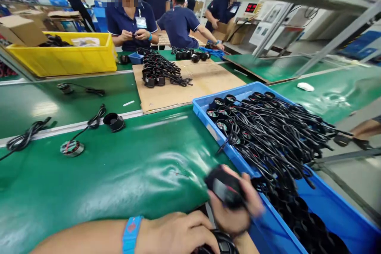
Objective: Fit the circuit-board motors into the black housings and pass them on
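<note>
Right hand (230, 220) closed round a black cup (228, 187), left hand (181, 232) curled over a coiled cable (224, 243).
Going by the clock around the right hand, which is blurred, its thumb and fingers pinch the cup between them, above the green mat (133, 174); the left hand lies at eight o'clock, fingers bent round the cable at the frame's bottom edge, a blue wristband (132, 235) on its wrist. One blue tray (205, 117), heaped with corded black cups, sits at one o'clock; another blue tray (336, 200), also with black cups, lies at three. At ten is a black ring (114, 122); at eleven, a cardboard sheet (214, 83) bears more corded cups. Farther out, a yellow bin (71, 61) stands at ten and a co-worker (131, 20) at eleven.
</note>
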Demonstrator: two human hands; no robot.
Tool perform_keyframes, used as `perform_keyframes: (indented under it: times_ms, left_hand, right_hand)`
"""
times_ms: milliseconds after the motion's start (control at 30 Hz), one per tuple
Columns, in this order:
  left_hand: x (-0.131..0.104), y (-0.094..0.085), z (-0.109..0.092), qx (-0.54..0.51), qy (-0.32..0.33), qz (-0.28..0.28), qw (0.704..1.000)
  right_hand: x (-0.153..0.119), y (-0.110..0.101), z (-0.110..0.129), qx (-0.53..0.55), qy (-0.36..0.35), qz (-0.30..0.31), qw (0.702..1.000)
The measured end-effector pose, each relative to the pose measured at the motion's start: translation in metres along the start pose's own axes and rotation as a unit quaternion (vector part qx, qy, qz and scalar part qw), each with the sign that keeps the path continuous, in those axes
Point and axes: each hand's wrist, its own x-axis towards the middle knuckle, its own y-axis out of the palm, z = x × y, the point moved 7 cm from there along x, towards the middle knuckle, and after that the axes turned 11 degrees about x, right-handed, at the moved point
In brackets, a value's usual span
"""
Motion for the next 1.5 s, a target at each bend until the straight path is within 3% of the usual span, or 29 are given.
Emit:
perform_keyframes:
  times_ms: [167,233,333,433,533,667,767,867,933,1033,1167,1233,1367,1500]
  left_hand:
    - [0.001,0.006,0.01,-0.082,-0.042,0.025,0.995]
    - [0.003,-0.001,0.011,-0.104,-0.037,0.0,0.994]
    - [0.008,-0.033,0.012,-0.151,-0.037,-0.104,0.982]
    - [0.013,-0.077,0.023,-0.229,-0.073,-0.219,0.946]
    - [0.02,-0.119,0.056,-0.284,-0.138,-0.322,0.893]
    - [0.03,-0.165,0.118,-0.316,-0.224,-0.413,0.824]
    - [0.038,-0.197,0.158,-0.333,-0.236,-0.462,0.788]
    - [0.046,-0.224,0.186,-0.348,-0.232,-0.498,0.759]
    - [0.051,-0.237,0.198,-0.352,-0.223,-0.518,0.747]
    - [0.059,-0.245,0.211,-0.35,-0.215,-0.525,0.745]
    - [0.065,-0.238,0.216,-0.276,-0.262,-0.471,0.796]
    - [0.058,-0.231,0.215,-0.217,-0.292,-0.439,0.821]
    - [0.028,-0.219,0.208,-0.2,-0.324,-0.396,0.835]
    - [-0.01,-0.21,0.196,-0.191,-0.363,-0.35,0.842]
  right_hand:
    - [0.001,0.029,-0.007,-0.073,-0.061,0.106,0.99]
    - [0.015,0.039,-0.005,-0.093,-0.067,0.132,0.985]
    - [0.062,0.068,0.011,-0.054,-0.066,0.165,0.983]
    - [0.126,0.122,0.031,0.016,-0.074,0.185,0.98]
    - [0.189,0.19,0.036,0.044,-0.072,0.2,0.976]
    - [0.255,0.268,0.033,0.088,-0.051,0.226,0.969]
    - [0.294,0.306,0.036,0.143,-0.021,0.238,0.96]
    - [0.318,0.327,0.036,0.213,0.028,0.241,0.946]
    - [0.318,0.328,0.029,0.259,0.073,0.239,0.933]
    - [0.287,0.309,0.012,0.316,0.146,0.254,0.902]
    - [0.229,0.267,-0.004,0.356,0.223,0.29,0.86]
    - [0.221,0.248,-0.009,0.363,0.248,0.272,0.856]
    - [0.26,0.217,-0.004,0.391,0.259,0.182,0.864]
    - [0.318,0.193,0.013,0.479,0.199,0.079,0.851]
